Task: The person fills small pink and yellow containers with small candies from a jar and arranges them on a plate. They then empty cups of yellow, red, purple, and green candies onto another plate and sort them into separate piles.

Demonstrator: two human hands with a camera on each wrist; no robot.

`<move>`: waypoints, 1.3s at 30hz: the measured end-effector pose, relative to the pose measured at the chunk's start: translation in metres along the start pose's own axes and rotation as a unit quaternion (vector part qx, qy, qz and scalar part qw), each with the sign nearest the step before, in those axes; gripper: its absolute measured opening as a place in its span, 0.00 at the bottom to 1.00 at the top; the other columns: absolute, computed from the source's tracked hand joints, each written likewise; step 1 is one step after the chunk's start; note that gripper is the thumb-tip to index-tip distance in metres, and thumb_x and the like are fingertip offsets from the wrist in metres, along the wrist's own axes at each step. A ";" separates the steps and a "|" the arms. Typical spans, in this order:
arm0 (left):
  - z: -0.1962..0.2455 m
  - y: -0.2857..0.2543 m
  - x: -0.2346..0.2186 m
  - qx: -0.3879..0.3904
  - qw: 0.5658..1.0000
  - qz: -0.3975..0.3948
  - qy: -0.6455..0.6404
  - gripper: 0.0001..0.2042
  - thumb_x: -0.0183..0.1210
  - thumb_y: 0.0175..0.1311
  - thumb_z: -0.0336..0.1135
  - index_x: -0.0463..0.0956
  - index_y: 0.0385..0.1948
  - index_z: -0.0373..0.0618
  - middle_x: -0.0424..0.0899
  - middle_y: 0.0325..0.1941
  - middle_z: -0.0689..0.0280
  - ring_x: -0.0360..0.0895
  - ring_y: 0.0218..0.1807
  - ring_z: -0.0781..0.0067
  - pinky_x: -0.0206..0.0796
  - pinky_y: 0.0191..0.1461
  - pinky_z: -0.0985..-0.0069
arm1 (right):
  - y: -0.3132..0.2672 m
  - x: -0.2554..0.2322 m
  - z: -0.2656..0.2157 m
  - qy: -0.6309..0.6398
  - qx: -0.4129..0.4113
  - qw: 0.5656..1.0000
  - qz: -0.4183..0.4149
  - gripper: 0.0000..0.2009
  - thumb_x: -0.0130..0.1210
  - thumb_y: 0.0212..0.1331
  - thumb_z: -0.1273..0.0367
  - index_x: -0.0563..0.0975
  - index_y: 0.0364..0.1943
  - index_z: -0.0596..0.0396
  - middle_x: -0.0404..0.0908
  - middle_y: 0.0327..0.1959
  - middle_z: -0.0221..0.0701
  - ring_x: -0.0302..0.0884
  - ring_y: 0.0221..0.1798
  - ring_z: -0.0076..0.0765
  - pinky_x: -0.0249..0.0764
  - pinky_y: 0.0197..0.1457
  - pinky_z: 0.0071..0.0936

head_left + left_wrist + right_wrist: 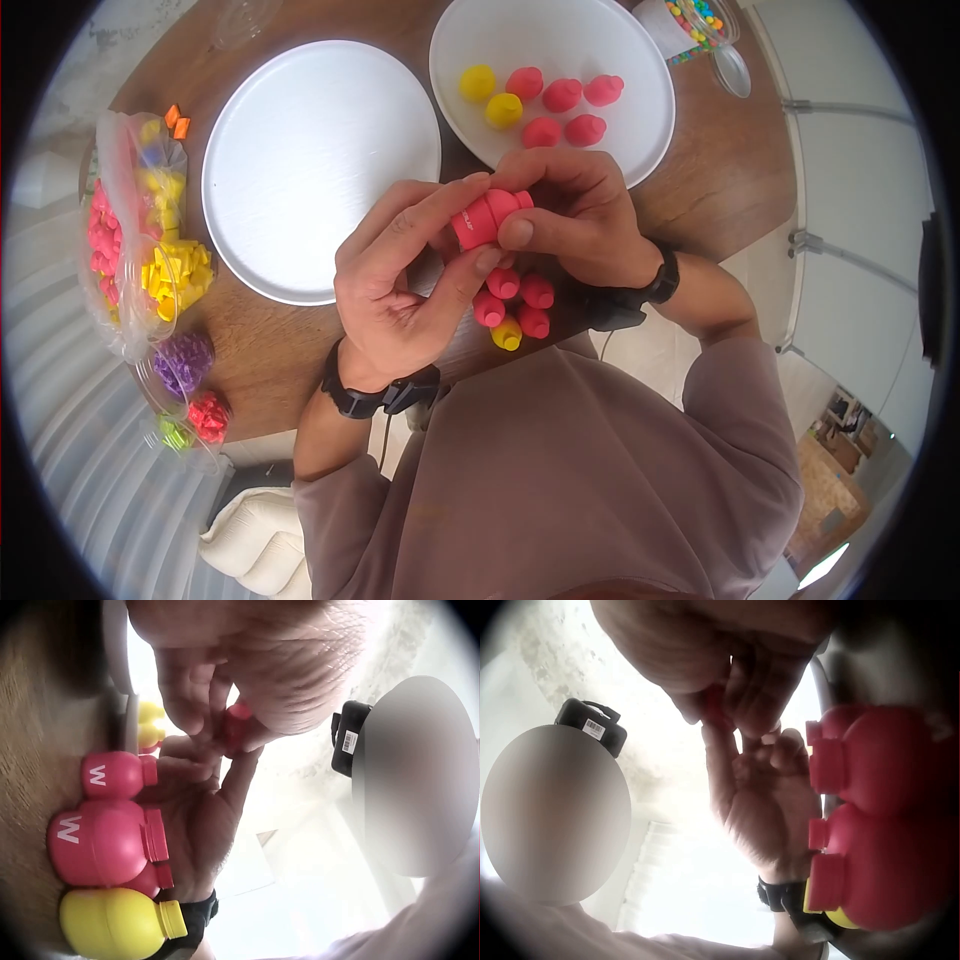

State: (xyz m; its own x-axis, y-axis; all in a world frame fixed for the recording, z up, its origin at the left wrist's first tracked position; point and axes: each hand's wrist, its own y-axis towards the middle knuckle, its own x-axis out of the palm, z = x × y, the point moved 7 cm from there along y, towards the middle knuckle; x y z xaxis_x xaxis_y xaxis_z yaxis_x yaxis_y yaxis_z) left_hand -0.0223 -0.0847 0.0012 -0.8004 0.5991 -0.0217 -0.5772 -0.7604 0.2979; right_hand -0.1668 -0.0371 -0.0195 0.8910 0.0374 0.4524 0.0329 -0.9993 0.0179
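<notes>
In the head view a red bottle is held tilted between both hands. The left hand grips its body with fingers and thumb. At the capped end, the right hand pinches it between thumb and fingers. Just below the hands stand several red bottles and one yellow bottle. The left wrist view shows the held bottle partly hidden by fingers, with a yellow bottle and red ones nearby. Fingers cover most of the held bottle in the right wrist view.
An oval white tray lies at the left. Another white tray bears several red bottles and two yellow ones. Bags of coloured pieces line the left edge, with orange pieces beside them. A jar stands at the back right.
</notes>
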 end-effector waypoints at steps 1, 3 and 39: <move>0.001 0.001 0.001 0.004 1.000 -0.009 0.010 0.21 0.66 0.56 0.17 0.80 0.55 0.32 0.82 0.40 0.61 0.79 0.31 0.79 0.69 0.36 0.83 | 0.000 0.000 0.000 0.007 0.000 1.000 0.000 0.09 0.64 0.65 0.75 0.81 0.47 0.62 0.85 0.35 0.28 0.80 0.35 0.18 0.77 0.38 0.17; 0.002 0.002 0.000 -0.003 1.000 -0.019 0.019 0.21 0.66 0.56 0.17 0.80 0.55 0.33 0.82 0.40 0.60 0.80 0.32 0.78 0.70 0.36 0.83 | -0.001 0.000 -0.001 0.000 0.008 1.000 0.003 0.09 0.64 0.65 0.74 0.81 0.47 0.62 0.85 0.34 0.28 0.80 0.35 0.17 0.76 0.37 0.17; -0.010 -0.013 0.009 -0.079 0.992 -0.026 -0.093 0.19 0.65 0.64 0.20 0.72 0.56 0.30 0.86 0.46 0.58 0.82 0.46 0.77 0.73 0.51 0.80 | -0.009 0.000 -0.021 -0.212 -0.034 0.976 0.017 0.08 0.62 0.66 0.75 0.78 0.45 0.63 0.82 0.36 0.28 0.77 0.31 0.15 0.73 0.34 0.16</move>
State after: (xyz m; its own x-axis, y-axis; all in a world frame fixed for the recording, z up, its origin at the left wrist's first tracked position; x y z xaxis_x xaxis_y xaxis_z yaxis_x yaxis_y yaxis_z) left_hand -0.0236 -0.0719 -0.0120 -0.7341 0.6629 0.1476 -0.6464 -0.7486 0.1474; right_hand -0.1769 -0.0283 -0.0011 0.9989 -0.0132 0.0439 -0.0165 -0.9970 0.0761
